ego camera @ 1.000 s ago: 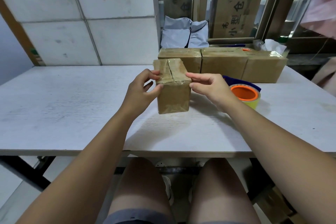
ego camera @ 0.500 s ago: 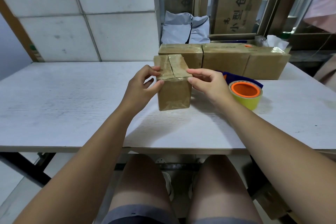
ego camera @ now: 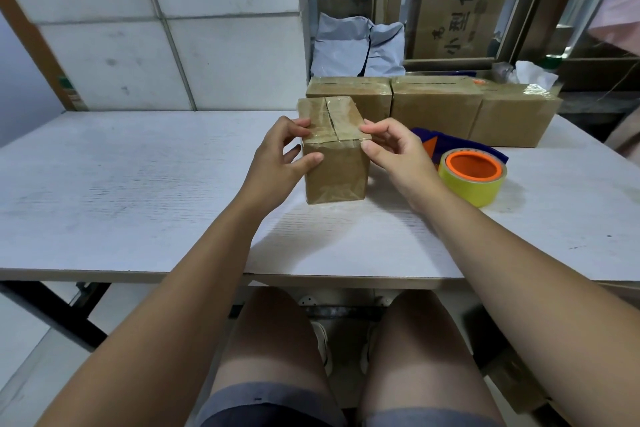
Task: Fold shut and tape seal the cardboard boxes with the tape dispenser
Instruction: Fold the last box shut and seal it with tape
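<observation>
A small cardboard box [ego camera: 334,163] stands at the centre of a white table [ego camera: 138,184], its top flaps closed under tape. The left hand [ego camera: 277,156] at 9 o'clock and the right hand [ego camera: 394,152] at 3 o'clock each pinch a top front corner, likely pressing the tape ends flat. The tape dispenser [ego camera: 471,173] lies at 3 o'clock, within reach. A row of boxes [ego camera: 436,107] sits at 1 o'clock.

Left hand [ego camera: 277,158] and right hand [ego camera: 394,152] pinch the taped cardboard box [ego camera: 334,152] on the table [ego camera: 138,184]

The right hand [ego camera: 394,158] hides part of the blue tape dispenser [ego camera: 460,166].
</observation>
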A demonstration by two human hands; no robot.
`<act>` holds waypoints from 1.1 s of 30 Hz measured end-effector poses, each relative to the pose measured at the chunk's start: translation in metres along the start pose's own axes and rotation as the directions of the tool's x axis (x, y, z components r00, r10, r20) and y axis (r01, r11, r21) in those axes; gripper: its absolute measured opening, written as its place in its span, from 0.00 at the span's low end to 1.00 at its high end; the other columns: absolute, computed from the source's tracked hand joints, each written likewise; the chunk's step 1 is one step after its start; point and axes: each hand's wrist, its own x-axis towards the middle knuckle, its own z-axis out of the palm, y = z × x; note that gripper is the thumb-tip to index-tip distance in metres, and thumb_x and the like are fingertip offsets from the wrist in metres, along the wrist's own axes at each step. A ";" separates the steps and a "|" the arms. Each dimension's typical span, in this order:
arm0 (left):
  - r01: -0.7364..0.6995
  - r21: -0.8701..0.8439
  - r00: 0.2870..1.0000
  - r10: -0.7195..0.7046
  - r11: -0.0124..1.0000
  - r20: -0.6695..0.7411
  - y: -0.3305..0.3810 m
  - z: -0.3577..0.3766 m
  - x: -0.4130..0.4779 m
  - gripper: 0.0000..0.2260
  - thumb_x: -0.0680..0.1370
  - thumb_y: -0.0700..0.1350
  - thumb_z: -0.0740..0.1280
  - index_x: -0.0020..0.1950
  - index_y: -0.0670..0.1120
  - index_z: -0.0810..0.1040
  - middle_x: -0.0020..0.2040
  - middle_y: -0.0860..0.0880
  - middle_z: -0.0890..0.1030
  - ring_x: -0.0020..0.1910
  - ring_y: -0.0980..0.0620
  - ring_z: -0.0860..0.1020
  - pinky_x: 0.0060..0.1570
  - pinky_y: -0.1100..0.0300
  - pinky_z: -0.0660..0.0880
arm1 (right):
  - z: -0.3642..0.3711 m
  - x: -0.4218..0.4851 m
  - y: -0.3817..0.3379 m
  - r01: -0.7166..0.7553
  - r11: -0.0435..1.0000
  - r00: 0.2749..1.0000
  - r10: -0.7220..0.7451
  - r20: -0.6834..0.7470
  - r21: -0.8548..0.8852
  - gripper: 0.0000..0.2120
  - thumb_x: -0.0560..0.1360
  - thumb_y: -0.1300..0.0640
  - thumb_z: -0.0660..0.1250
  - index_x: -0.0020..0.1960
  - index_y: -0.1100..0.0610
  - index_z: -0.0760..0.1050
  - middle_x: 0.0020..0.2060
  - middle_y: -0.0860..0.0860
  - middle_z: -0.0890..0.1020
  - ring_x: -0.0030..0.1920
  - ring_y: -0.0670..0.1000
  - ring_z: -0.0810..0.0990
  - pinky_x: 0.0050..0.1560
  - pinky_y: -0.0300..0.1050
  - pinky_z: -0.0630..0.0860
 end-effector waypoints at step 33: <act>-0.101 0.242 0.991 0.119 0.965 -0.059 0.005 0.004 0.013 0.10 0.72 0.44 0.74 0.53 0.51 0.81 0.48 0.57 0.71 0.55 0.60 0.74 0.60 0.61 0.73 | -0.004 0.010 0.004 0.012 0.987 0.996 0.002 0.085 -0.160 0.09 0.75 0.54 0.70 0.48 0.44 0.71 0.59 0.47 0.78 0.63 0.48 0.74 0.64 0.53 0.71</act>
